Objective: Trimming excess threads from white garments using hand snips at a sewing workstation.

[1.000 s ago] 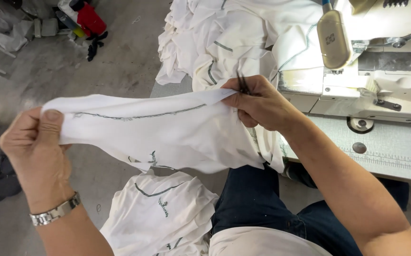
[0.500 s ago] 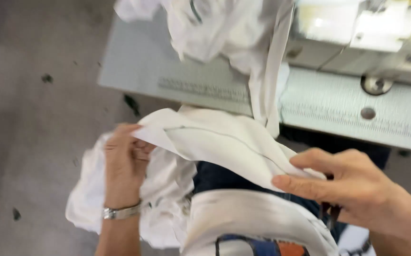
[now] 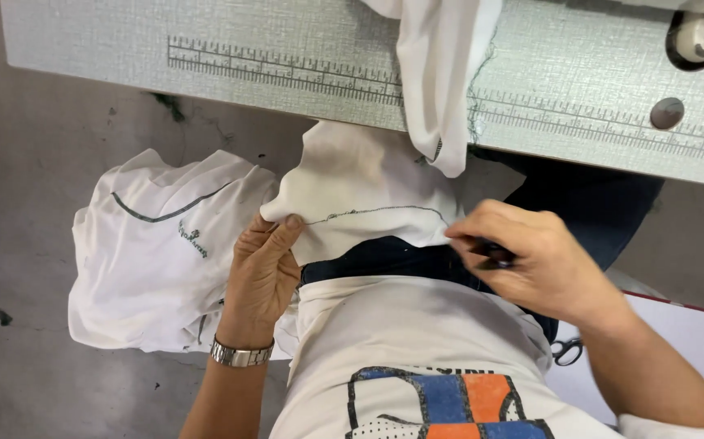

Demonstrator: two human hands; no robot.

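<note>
Left hand [image 3: 264, 272] pinches white knit fabric piece [image 3: 364, 191] at its dark-stitched seam; right hand [image 3: 530, 264] at 3 o'clock pinches the same seam plus a small dark tool [image 3: 491, 254]. Stitching looks done; finished white heap [image 3: 157, 252] at 9 o'clock.

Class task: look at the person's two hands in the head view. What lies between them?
In the head view, a white fabric piece with a dark stitched seam spans from the left hand to the right hand; below it, dark trousers show.
</note>
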